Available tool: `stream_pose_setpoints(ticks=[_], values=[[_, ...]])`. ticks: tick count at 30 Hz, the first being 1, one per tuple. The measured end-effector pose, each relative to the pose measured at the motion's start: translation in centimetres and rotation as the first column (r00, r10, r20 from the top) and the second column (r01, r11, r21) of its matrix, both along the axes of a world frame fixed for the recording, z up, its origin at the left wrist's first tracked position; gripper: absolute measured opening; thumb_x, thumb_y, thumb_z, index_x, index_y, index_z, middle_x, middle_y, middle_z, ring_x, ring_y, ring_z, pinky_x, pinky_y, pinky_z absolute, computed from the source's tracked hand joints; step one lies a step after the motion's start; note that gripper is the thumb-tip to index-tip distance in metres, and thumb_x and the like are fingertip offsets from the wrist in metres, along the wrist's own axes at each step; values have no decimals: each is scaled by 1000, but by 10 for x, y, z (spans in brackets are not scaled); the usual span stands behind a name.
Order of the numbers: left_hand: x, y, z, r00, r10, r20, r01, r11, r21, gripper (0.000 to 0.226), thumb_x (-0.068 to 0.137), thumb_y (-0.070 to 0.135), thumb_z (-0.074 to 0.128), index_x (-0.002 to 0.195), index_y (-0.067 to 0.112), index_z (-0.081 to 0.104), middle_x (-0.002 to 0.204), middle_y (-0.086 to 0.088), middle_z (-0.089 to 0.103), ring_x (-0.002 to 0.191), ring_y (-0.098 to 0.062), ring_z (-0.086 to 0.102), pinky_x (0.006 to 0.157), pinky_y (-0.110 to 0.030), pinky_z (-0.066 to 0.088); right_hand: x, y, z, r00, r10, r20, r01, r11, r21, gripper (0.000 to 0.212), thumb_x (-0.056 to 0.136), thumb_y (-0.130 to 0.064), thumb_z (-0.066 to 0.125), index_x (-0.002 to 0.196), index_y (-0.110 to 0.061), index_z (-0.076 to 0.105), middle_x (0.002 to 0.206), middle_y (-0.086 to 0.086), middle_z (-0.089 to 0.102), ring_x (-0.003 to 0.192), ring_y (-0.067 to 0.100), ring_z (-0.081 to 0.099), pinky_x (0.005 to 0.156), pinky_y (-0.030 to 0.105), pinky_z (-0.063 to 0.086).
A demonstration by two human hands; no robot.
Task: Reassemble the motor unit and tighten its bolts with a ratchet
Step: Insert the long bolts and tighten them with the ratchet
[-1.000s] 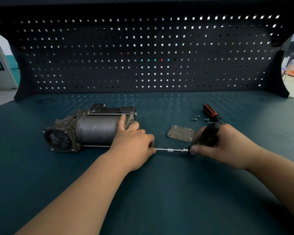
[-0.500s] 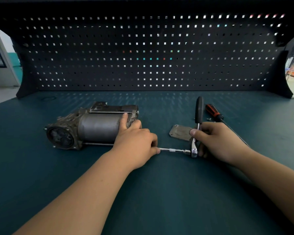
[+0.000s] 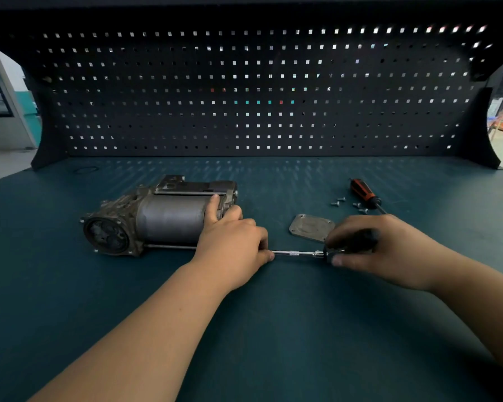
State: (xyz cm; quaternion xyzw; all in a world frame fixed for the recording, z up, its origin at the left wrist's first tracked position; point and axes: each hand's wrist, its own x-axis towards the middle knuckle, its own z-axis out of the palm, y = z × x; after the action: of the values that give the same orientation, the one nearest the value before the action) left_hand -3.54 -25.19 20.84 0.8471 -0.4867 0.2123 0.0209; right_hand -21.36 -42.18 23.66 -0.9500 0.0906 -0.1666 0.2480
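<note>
Right hand (image 3: 389,250) grip wraps the ratchet (image 3: 352,237), whose handle was upright 0.5 s ago and now lies low: 1 tightening stroke, we judge. Left hand (image 3: 233,242) grip curls round the motor unit (image 3: 163,219) end on the bench (image 3: 273,329). Cover plate (image 3: 311,227) and 4 screws (image 3: 339,201) not yet fitted. No readable writing

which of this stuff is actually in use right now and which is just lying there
In use: motor unit, extension bar, ratchet, left hand, right hand.
Lying by: cover plate, loose screws, screwdriver; plate and screws probably needed later.
</note>
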Motion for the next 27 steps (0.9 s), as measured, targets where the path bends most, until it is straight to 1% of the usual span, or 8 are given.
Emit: stream_pose_setpoints(ticks=[3,7,11,13,15,19,23,27], values=[[1,0,-2,1000,5,11,-5,1000,1,31,88,61,47,96,37,64,96,17,58,113,-12,35,100,-48,-21,3,-4,-4,997,-72,-9,73,996,44,18,71,-45,74,87,-39,71,91,-21,70,92,-2,64,91,32,49],[2,-1,-3,1000,10,20,-10,1000,-7,32,89,61,46,96,37,65,97,17,60,113,-12,35,101,-49,-20,10,-5,-10,991,-135,13,132,980,152,6,78,-41,67,81,-41,71,82,-20,71,83,-3,64,84,28,48],[1,0,-2,1000,2,22,-2,1000,-2,35,89,62,43,97,37,66,96,17,62,113,-13,35,101,-49,-21,23,1,-13,952,-302,49,276,916,290,18,92,-34,60,81,-22,70,77,-5,71,74,11,66,73,31,50],[0,2,-2,1000,-5,10,5,1000,-20,36,89,63,42,97,38,66,94,18,62,113,-11,35,101,-47,-24,33,5,-11,935,-352,-42,352,906,236,30,97,-35,52,82,-12,65,74,4,66,69,17,60,61,27,44],[-3,3,0,1000,-10,-3,10,1000,-24,37,88,64,41,98,38,66,94,19,63,113,-11,36,100,-46,-26,41,11,-8,908,-394,-140,413,898,151,33,99,-34,47,77,-11,57,73,4,59,67,16,53,54,26,34],[-9,9,-2,999,-21,39,23,998,-58,35,89,63,40,99,37,62,98,19,63,113,-12,40,100,-43,-28,46,23,-19,864,-471,-177,487,871,57,27,99,-36,41,93,-12,49,95,9,59,87,30,54,69,32,36],[-11,13,-4,997,-38,65,43,996,-75,34,91,59,40,96,36,64,97,18,62,110,-12,42,100,-41,-30,39,22,-23,920,-369,-134,389,901,192,33,97,-42,45,120,-18,46,111,5,63,100,27,60,76,31,38],[-10,13,-5,996,-56,65,63,993,-103,31,91,57,44,100,36,65,111,18,56,118,-13,36,103,-39,-28,26,9,-22,979,-166,-120,195,934,300,30,90,-24,59,110,-37,40,85,3,71,72,22,67,68,40,55]])
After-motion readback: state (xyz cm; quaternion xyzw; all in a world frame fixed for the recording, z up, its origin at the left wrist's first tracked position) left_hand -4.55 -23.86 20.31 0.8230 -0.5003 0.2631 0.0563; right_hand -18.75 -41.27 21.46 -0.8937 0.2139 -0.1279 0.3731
